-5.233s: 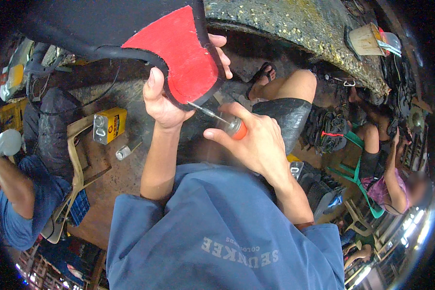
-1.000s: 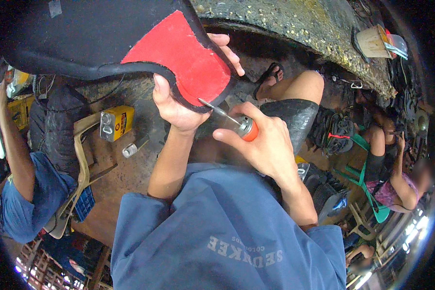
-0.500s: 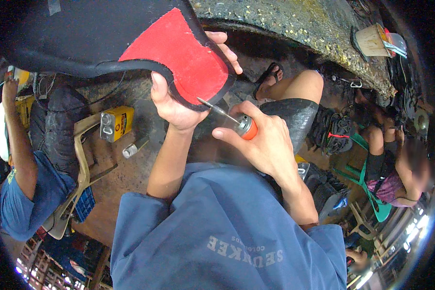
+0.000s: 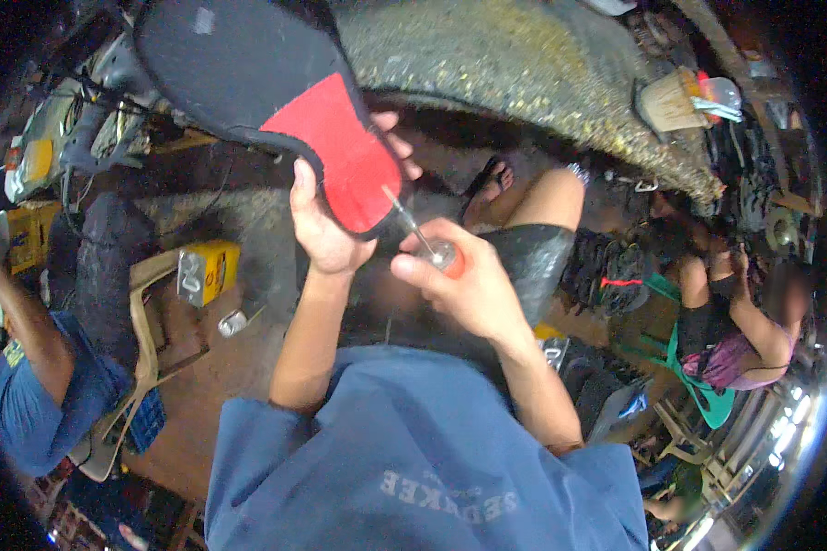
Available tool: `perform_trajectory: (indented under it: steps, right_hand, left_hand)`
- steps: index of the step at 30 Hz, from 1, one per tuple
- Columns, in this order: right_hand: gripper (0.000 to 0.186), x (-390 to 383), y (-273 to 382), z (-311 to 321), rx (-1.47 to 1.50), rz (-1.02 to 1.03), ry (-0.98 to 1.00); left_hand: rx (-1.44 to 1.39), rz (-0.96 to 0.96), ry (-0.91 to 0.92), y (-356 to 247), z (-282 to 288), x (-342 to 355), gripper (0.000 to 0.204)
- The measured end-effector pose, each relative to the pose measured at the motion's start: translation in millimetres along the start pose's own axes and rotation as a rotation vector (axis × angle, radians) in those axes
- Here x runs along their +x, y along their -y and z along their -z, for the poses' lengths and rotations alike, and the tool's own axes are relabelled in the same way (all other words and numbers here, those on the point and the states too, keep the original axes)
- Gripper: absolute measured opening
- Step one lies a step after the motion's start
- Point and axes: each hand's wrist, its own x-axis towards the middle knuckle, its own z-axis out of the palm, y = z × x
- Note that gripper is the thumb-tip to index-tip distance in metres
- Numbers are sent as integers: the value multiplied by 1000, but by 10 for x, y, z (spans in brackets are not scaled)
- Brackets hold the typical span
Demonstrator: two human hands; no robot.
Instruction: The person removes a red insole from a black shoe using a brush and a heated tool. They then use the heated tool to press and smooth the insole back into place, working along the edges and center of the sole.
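Observation:
My left hand (image 4: 326, 234) grips the narrow end of a black sole-shaped piece (image 4: 239, 64), thumb on one edge and fingers on the other. A red patch (image 4: 340, 151) covers that end, with the black rim left around it. My right hand (image 4: 473, 285) is closed round the orange handle of a screwdriver-like tool (image 4: 447, 259) with a thin metal shaft. Its tip lies on or just over the red patch near the rim; whether it touches is unclear.
Ahead is a worn, speckled workbench (image 4: 487, 64) with a tub (image 4: 671, 101) on it. Left of me are a yellow can (image 4: 213, 274), a beige chair (image 4: 147, 340) and a person in blue (image 4: 50, 376). Another person sits on a green chair (image 4: 675, 367) to the right.
The sole-shaped piece has moved lower and away from the view, so more of its black part shows. Both hands shifted slightly left. The tool's tip has gone from the rim onto the red patch.

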Motion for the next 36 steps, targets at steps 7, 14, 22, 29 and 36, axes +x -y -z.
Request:
perform_trajectory:
  steps: [7,14,22,29,36]
  right_hand:
    - [32,606,-95,-123,605,-141,-1]
    - [56,795,-60,-165,549,79,88]
    - [123,560,-34,253,274,149,35]
    - [67,535,183,210,542,220,-26]
    - [43,672,418,79,803,243,-173]
  left_hand:
    - [132,96,-265,-167,102,-144,75]
    - [205,218,-238,-448,196,-217,69]
    - [-158,300,-95,-454,185,18,83]
    - [-372,450,-2,-331,119,-87,99]
    - [-463,545,111,-244,127,-186,99]
